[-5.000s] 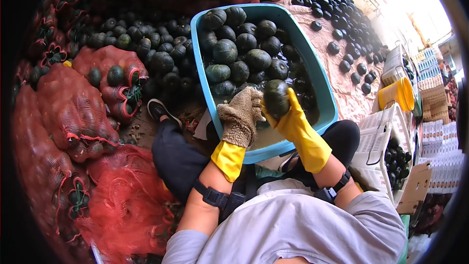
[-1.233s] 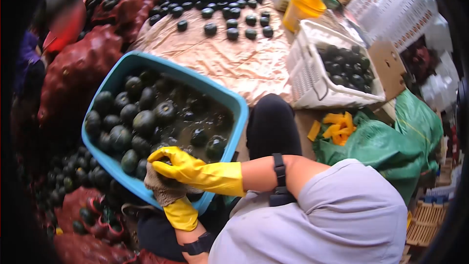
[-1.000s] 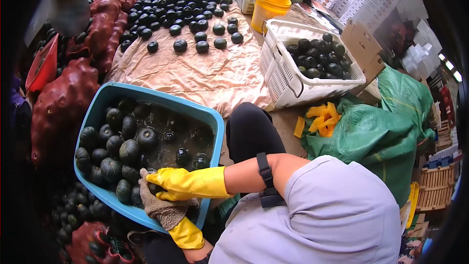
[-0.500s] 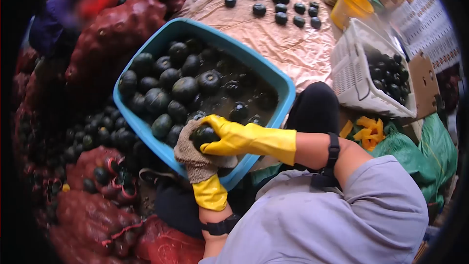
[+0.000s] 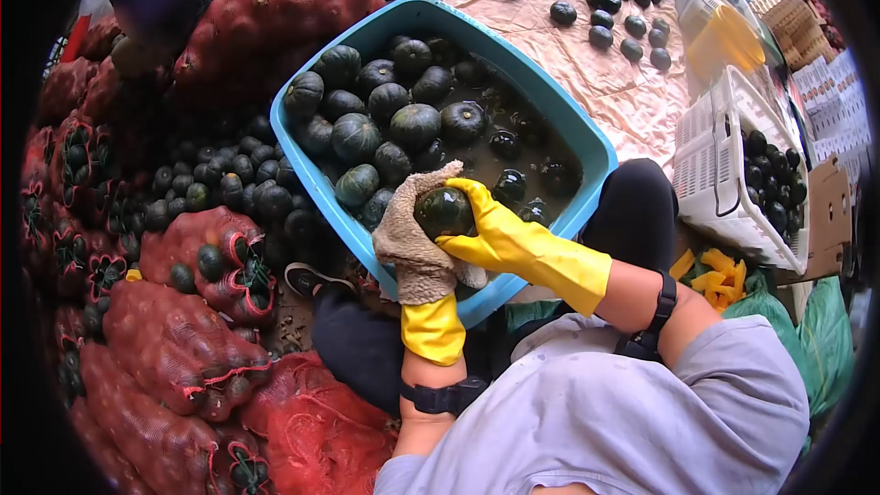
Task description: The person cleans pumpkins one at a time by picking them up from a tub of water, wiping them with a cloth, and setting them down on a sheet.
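A round dark green squash (image 5: 444, 213), wet and shiny, is held between my two hands over the near edge of a blue tub (image 5: 600, 148). My left hand (image 5: 417, 238), in a yellow glove under a brown cloth mitt, cups it from the left. My right hand (image 5: 486, 229), in a long yellow rubber glove, is wrapped round its right side, thumb and fingers apart around it. Inside the tub, several dark squashes (image 5: 415, 126) are heaped at the left, and others lie partly under murky water (image 5: 541, 151) at the right.
Red mesh sacks (image 5: 170, 339) and loose squashes (image 5: 229, 170) lie to the left. Washed-looking squashes (image 5: 600, 37) rest on a pinkish sheet (image 5: 632, 96) beyond the tub. A white crate (image 5: 710, 165) stands at the right. Another person (image 5: 160, 0) is at the upper left.
The view has shifted, so the tub appears farther right. The squash now shows more of its surface between my hands, still gripped by both.
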{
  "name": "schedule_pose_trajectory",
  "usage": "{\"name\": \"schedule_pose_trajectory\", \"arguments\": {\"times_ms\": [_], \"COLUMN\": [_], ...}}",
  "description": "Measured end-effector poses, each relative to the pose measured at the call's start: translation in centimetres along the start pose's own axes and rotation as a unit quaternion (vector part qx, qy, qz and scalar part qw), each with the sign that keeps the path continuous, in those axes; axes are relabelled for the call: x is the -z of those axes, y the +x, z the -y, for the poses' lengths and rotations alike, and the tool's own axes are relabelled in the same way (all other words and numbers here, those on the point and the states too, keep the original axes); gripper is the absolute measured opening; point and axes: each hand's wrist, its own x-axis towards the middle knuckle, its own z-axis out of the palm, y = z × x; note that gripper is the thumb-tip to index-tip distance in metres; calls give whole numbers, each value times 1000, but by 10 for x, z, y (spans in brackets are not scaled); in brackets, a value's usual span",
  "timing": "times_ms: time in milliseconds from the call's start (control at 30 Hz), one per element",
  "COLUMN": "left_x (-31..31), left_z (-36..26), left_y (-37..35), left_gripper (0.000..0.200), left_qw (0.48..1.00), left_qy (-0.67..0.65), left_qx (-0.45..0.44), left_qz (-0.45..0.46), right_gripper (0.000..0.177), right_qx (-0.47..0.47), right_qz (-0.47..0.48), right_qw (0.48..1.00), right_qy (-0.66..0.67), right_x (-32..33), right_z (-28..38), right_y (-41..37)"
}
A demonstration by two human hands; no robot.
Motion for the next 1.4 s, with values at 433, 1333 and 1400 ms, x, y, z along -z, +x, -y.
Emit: {"name": "schedule_pose_trajectory", "arguments": {"times_ms": [433,1333,1400], "left_x": [-22,-52,-48], "left_z": [0,73,60], "left_y": [-6,-24,-20], "left_gripper": [27,38,40], "left_qw": [998,990,986], "left_qy": [18,8,63], "left_qx": [55,135,130], "left_qz": [19,42,83], "right_gripper": [85,98,86], "right_qx": [-42,-294,-319], "right_qz": [-68,-9,-118], "right_qw": [977,921,923], "right_qy": [197,-256,180], "right_x": [-15,106,85], "right_z": [-22,-145,-110], "right_y": [5,56,43]}}
